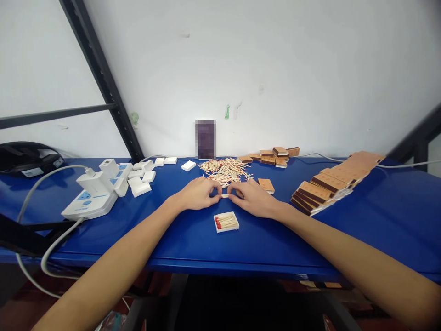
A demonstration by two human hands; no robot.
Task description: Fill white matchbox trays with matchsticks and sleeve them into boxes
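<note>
My left hand (200, 193) and my right hand (251, 197) rest on the blue table (193, 248), fingers curled toward each other. Together they pinch a small bunch of matchsticks (224, 196) held between the fingertips. Just in front of the hands lies an open white matchbox tray (226, 222) holding red-tipped matches. Behind the hands spreads a loose pile of matches (225, 168). A brown matchbox sleeve (266, 185) lies beside my right hand.
A row of brown matchboxes (330, 181) lies stacked at the right, and more brown boxes (275, 157) sit by the wall. White trays (143, 177) and a white power strip (94, 195) with cables occupy the left. A black metal frame (99, 73) leans against the wall.
</note>
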